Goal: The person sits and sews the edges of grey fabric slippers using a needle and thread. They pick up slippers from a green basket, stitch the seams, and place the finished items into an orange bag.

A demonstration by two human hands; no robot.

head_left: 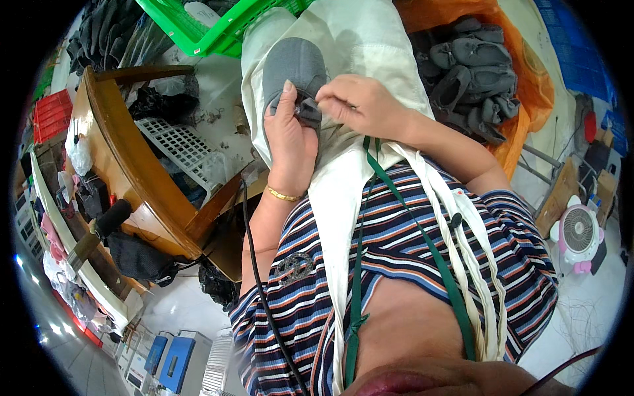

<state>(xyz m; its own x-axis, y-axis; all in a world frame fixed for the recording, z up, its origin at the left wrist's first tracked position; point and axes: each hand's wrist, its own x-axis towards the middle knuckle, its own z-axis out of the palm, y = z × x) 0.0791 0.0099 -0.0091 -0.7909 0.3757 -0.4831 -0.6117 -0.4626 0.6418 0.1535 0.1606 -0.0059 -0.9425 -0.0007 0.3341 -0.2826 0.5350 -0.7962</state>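
A grey cloth shoe (294, 63) rests on the white apron (370, 39) over my lap, its rounded toe pointing away from me. A dark, bunched bow or knot (307, 109) sits at its opening. My left hand (292, 142) grips the shoe from the near left, the thumb pressed on top beside the bow. Just right of the bow, my right hand (366, 105) has its fingers curled in a pinch. Whatever is between those fingertips is too small to make out. The heel end of the shoe is mostly hidden behind my left hand.
Grey shoes (472, 63) fill an orange bag (531, 86) at right. A green basket (211, 43) stands beyond my lap. At left are a curved wooden table (125, 158) and a white plastic crate (175, 145). A small fan (578, 228) is far right; a dark cable (249, 231) crosses my left arm.
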